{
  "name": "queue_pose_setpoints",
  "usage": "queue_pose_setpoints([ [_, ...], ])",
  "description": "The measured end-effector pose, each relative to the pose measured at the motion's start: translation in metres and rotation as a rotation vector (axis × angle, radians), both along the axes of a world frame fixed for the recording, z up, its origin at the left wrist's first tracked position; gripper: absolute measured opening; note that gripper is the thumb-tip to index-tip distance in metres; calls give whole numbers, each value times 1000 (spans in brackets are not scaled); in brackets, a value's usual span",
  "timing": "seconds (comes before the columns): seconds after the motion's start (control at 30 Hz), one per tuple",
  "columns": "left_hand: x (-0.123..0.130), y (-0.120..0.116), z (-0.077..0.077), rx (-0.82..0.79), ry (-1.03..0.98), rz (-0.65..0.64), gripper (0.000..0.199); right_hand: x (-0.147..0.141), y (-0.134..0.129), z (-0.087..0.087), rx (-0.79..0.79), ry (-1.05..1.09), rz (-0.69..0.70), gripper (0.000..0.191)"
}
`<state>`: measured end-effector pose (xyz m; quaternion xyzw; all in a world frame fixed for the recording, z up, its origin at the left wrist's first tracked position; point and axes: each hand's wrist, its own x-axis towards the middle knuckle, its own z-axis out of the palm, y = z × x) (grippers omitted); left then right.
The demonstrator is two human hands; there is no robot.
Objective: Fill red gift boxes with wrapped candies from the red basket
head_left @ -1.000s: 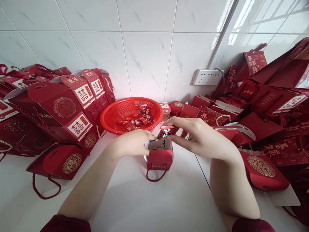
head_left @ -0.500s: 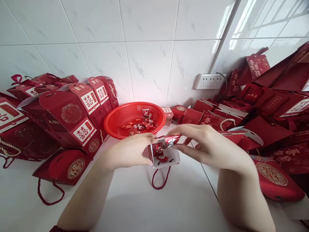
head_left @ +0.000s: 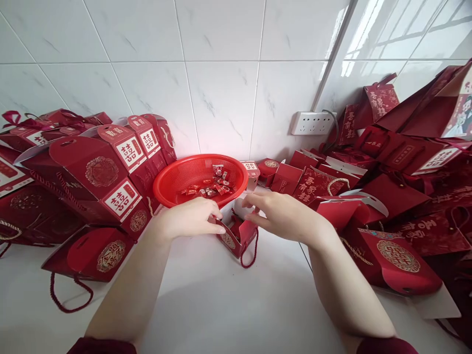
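Observation:
A small red gift box (head_left: 236, 238) with white inside stands on the white counter between my hands, its top flaps up and a dark red cord handle (head_left: 249, 255) hanging at its front right. My left hand (head_left: 191, 217) pinches the box's left edge, thumb toward the front. At the right side, my right hand (head_left: 280, 214) has its bent fingers on a white-backed flap and its thumb near the rim. What lies inside the box is mostly hidden. Just behind, a red plastic basket (head_left: 165, 179) holds several wrapped candies (head_left: 212, 189).
Red gift boxes (head_left: 99, 169) are stacked at the left, one with its cord (head_left: 66, 309) on the counter. More boxes and flaps (head_left: 398, 255) are heaped at the right. A white power strip (head_left: 312, 123) with a grey cable is against the tiled wall.
The wrapped candy that was in my right hand no longer shows there. The gift box has turned, so its patterned side shows, and my right fingers have moved onto its flap.

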<state>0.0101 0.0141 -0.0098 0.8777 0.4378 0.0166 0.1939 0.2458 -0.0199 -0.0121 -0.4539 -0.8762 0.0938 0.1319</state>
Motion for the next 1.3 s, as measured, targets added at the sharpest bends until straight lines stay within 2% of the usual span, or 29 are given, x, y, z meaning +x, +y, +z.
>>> queue_pose_setpoints([
  [0.13, 1, -3, 2, -123, -6, -67, 21, 6, 1, -3, -51, 55, 92, 19],
  [0.3, 6, -5, 5, -45, -52, -72, 15, 7, 10, -12, -35, 12, 56, 21],
  [0.47, 9, 1, -6, -148, -73, -65, 33, -1, 15, -15, -39, -88, 17, 15],
  [0.6, 11, 6, -16, -206, -79, -74, 20, -15, 20, -28, -72, -136, 12, 15],
  [0.73, 12, 8, -17, -190, -89, -96, 11, -28, 25, -42, -108, -202, 41, 23],
  [0.83, 14, 9, -16, -107, -47, -70, 14, -27, 24, -38, -100, -208, 41, 20],
  [0.97, 16, 11, -18, -51, -52, -23, 23, -14, 18, -23, -9, -114, 47, 21],
  [1.13, 19, 11, -25, -13, -28, 16, 33, 1, 15, -18, 123, -55, -123, 18],
  [1.23, 22, 11, -29, 24, -17, 1, 27, 0, 16, -20, 77, -123, -175, 16],
  [1.3, 23, 11, -30, 34, -9, 2, 24, -3, 15, -18, 9, -166, -142, 12],
])
